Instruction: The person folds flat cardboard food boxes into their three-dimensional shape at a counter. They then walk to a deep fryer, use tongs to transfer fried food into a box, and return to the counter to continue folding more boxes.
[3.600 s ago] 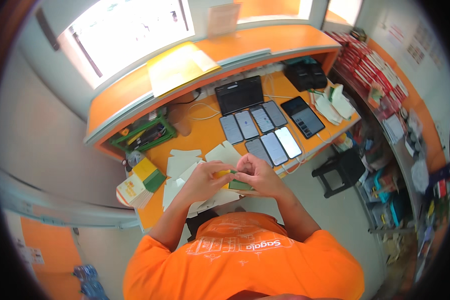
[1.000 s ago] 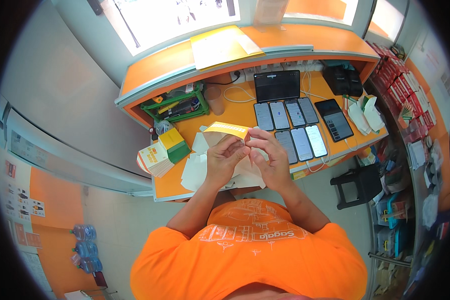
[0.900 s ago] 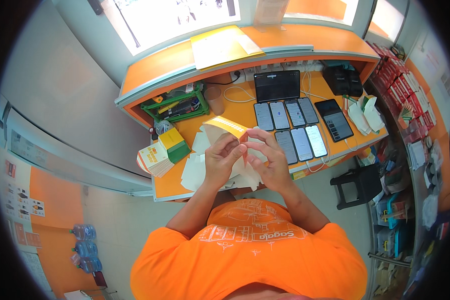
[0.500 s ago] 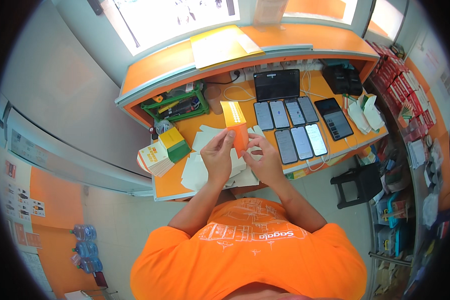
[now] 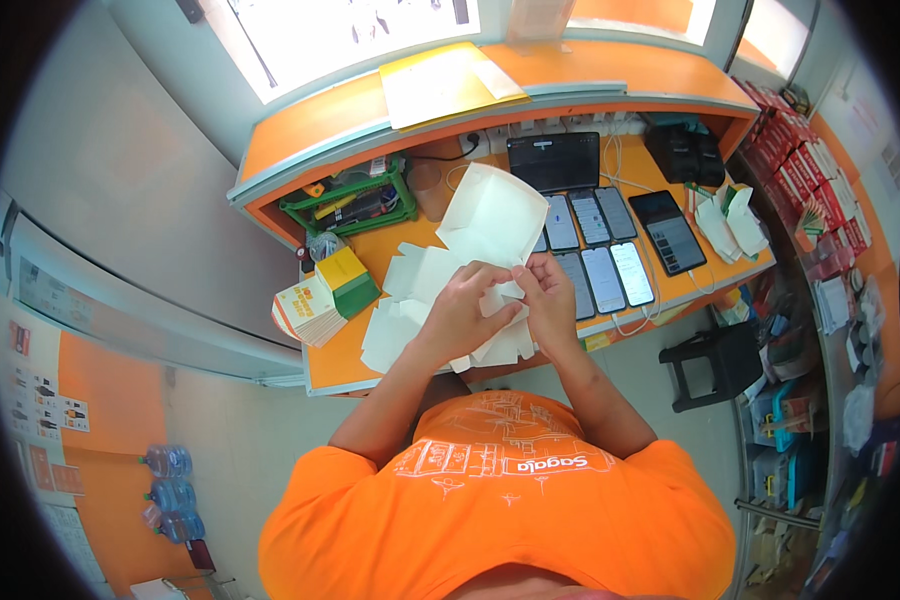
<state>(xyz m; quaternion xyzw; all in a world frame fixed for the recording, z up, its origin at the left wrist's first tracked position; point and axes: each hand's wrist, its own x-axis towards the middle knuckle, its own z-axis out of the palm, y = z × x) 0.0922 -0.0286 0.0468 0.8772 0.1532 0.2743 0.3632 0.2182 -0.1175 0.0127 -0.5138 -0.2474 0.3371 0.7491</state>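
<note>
A partly folded cardboard box (image 5: 492,212), white on the side facing me, stands opened out above the desk. My right hand (image 5: 551,305) pinches its near right corner between thumb and fingers. My left hand (image 5: 463,312) has its fingers bent against the same near edge, meeting the right fingertips, its thumb apart below. Beneath my hands lie several unfolded white cardboard blanks (image 5: 402,318) in a loose pile. Left of them sits a stack of flat-folded boxes (image 5: 310,308) in white, yellow and green. The outer side of the held box is hidden.
Several smartphones (image 5: 602,278) lie in rows right of my hands, with a tablet (image 5: 668,232) beside them and a dark-screened device (image 5: 554,160) behind. A green basket (image 5: 355,205) of tools is at the back left. Charging cables (image 5: 654,318) hang over the desk edge.
The box, held before as a narrow orange-and-yellow folded piece, is now spread open with its white inside showing. My right hand has moved slightly right, the fingers of both hands drawing together at its corner.
</note>
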